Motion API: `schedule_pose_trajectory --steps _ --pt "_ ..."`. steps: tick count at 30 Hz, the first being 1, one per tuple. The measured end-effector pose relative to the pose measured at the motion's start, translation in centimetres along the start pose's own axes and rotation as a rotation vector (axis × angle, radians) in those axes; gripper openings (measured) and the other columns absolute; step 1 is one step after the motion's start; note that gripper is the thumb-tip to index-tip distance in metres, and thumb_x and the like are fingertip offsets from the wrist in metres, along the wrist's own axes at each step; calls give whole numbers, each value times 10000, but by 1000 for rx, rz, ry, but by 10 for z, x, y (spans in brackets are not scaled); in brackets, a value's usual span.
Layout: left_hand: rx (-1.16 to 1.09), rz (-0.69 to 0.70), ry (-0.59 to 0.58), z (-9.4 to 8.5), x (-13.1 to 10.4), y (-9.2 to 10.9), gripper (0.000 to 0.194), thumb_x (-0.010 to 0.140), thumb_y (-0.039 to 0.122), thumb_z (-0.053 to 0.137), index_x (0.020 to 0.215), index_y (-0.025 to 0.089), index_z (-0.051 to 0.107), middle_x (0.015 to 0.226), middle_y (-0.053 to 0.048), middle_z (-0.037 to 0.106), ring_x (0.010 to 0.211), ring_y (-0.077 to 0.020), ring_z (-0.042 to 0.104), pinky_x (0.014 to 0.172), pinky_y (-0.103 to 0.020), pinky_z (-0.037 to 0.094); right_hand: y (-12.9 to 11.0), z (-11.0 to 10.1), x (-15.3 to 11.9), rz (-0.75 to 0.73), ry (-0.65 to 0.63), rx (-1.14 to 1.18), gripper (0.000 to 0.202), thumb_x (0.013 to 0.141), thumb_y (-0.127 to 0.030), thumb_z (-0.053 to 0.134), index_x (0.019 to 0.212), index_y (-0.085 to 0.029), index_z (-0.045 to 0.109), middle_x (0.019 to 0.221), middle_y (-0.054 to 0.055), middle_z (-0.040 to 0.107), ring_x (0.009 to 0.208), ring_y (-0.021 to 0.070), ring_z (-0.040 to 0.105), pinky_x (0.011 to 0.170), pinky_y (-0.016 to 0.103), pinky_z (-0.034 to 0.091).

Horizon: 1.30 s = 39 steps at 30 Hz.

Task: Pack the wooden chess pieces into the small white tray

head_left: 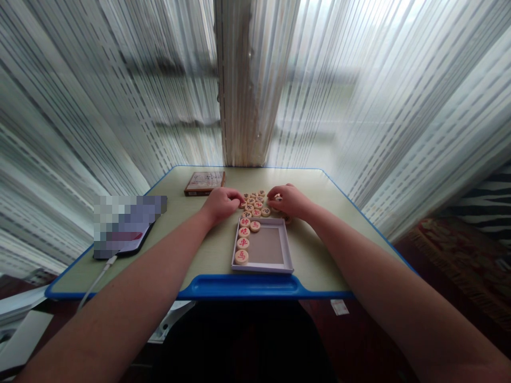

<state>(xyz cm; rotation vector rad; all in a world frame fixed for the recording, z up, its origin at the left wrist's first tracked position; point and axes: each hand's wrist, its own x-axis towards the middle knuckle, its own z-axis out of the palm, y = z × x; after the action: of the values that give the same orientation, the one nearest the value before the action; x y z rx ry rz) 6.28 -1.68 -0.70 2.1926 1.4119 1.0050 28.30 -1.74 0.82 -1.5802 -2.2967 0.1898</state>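
A cluster of round wooden Chinese chess pieces with red and black characters lies on the table behind a shallow white box tray. Several red-marked pieces sit inside the tray, mostly along its left wall. At the cluster's left edge, my left hand has its fingers curled with the tips on one piece. My right hand arches over the right side, thumb and forefinger apart, and a piece shows in the gap. Its other fingers are partly hidden.
A flat brown-edged box lies at the back left of the blue-edged table. On the left, a phone, partly blurred out, has a white charging cable trailing over the front edge. Sheer curtains hang behind the table.
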Motion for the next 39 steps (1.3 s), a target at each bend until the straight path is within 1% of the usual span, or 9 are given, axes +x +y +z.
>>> schedule_pose_trajectory --steps 3,6,10,16,22,29,31,35,39 --pt "12 -2 -1 0 0 1 246 638 150 485 674 178 726 703 -4 719 715 -151 644 730 -233 494 0 2 0 -36 14 -39 216 782 -283 573 929 -190 700 921 52 698 912 217 522 853 324 405" --pt "7 10 -4 0 -1 1 247 641 154 483 679 180 726 697 2 717 700 -145 638 715 -228 493 -4 3 -1 -137 48 -53 239 796 -269 558 964 -195 709 1042 66 667 937 211 516 892 331 381" --pt "23 11 -6 0 -1 1 238 641 160 490 677 177 725 683 2 715 673 -141 629 692 -226 488 -11 4 -3 -230 -2 -19 220 810 -285 556 942 -245 728 1071 38 656 963 210 505 877 329 373" --pt "36 9 3 0 0 1 244 639 159 489 681 181 728 693 1 718 687 -146 631 694 -227 485 -10 1 0 -187 -27 -40 163 761 -270 603 842 -191 721 935 50 690 880 199 537 860 320 402" --pt "53 0 -8 0 1 0 258 644 163 486 705 180 736 687 -2 713 670 -145 624 677 -228 479 -9 -3 -2 -211 -79 11 231 760 -187 570 932 -207 722 1038 54 652 961 189 568 915 304 401" --pt "66 -4 -5 -1 1 1 266 643 161 490 725 167 743 682 -14 710 621 -140 602 649 -230 473 -6 -8 -1 -181 -126 33 170 752 -296 628 848 -191 721 1004 80 630 990 205 550 946 342 381" --pt "72 -4 -1 -1 1 1 262 644 163 495 726 166 743 687 -16 712 618 -140 601 647 -230 473 -6 -9 -1 -138 -114 62 185 739 -318 642 852 -183 698 964 74 631 953 200 549 890 340 409" --pt "78 9 -1 -2 1 1 253 652 166 495 715 173 740 696 -9 714 633 -138 607 677 -230 479 -12 -12 -5 -6 -84 282 256 742 -332 627 926 -154 638 795 35 633 678 129 533 615 262 432" --pt "76 22 -1 -2 1 0 256 657 173 493 718 174 741 699 -9 712 655 -142 615 701 -233 481 -21 -17 -12 -37 -177 575 334 736 -344 627 1015 -161 618 744 14 649 590 96 526 523 227 398"
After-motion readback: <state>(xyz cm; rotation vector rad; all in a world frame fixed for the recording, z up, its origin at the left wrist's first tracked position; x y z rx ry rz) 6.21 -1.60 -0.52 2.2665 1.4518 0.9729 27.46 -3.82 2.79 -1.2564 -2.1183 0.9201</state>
